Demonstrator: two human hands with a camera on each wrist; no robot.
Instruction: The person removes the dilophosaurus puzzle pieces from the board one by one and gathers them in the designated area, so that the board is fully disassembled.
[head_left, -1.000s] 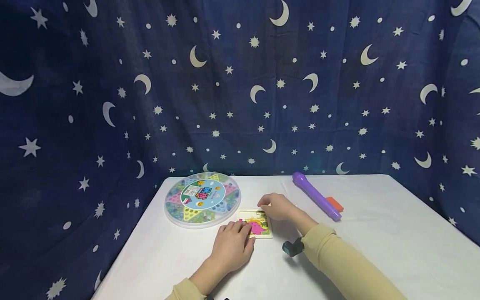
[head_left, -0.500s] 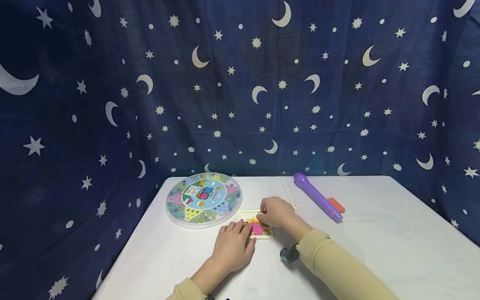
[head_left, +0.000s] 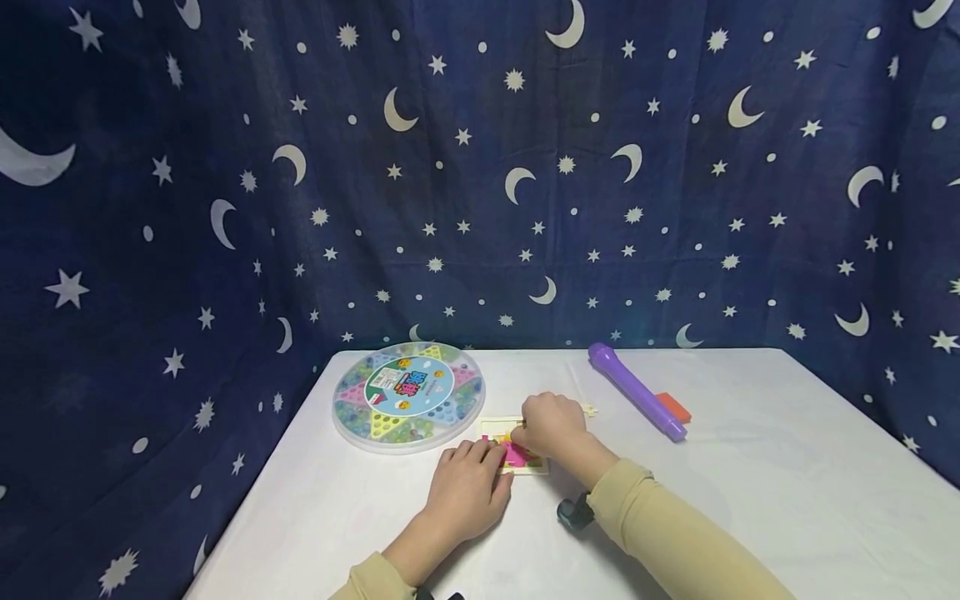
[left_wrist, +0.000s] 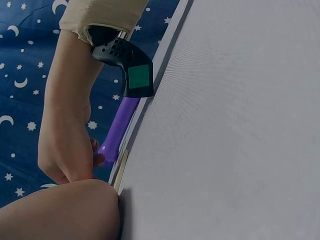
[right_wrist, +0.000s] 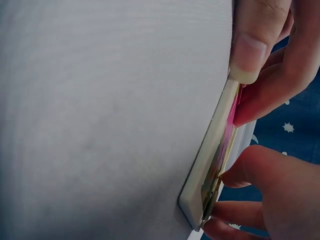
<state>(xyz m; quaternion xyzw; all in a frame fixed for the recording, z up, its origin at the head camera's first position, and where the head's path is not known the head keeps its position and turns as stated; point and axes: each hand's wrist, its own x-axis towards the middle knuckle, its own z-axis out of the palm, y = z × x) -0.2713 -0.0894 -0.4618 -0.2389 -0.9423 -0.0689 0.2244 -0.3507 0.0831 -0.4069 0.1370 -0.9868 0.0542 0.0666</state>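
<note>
A small jigsaw puzzle board (head_left: 517, 455) with a cream rim and a pink picture lies flat on the white table. My left hand (head_left: 467, 490) holds its left side, fingers over the picture and thumb at the near edge, as the right wrist view also shows. Over the board's right part is my right hand (head_left: 553, 423), fingers bent down. In the right wrist view its thumb and fingers pinch a thin puzzle piece (right_wrist: 213, 196) right at the board's surface; most of that piece is hidden.
A round Chinese checkers set (head_left: 408, 398) of marbles lies at the back left. To the right are a purple toy microphone (head_left: 637, 392) and an orange block (head_left: 673, 407). A small cream piece (head_left: 591, 411) lies just beyond the right hand. A starry curtain (head_left: 480, 208) closes the back.
My right hand has come from the board's far right corner slightly nearer and over the picture, its fingers now lower. The left hand stays in place on the board.
</note>
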